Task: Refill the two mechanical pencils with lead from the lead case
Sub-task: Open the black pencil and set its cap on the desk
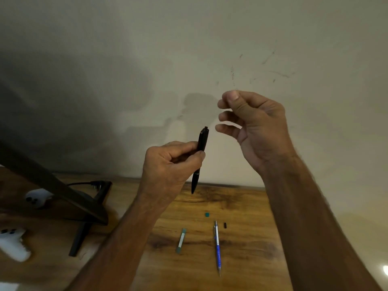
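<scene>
The left hand (170,166) grips the black pencil (202,141) upright above the table (241,206); the right hand (254,127) hovers beside its top, thumb meeting forefinger, though whether it pinches anything is unclear.

The wooden table (247,206) shows a bare strip between the lead case (181,240) and the blue pencil (217,246), which lie apart, side by side. A teal cap (207,214) and a small black cap (225,225) sit near the blue pencil's far end. At the left, a dark stand (84,206), a cable (88,183) and a white controller (12,244) crowd the surface. The wall (189,49) closes off the back edge.
</scene>
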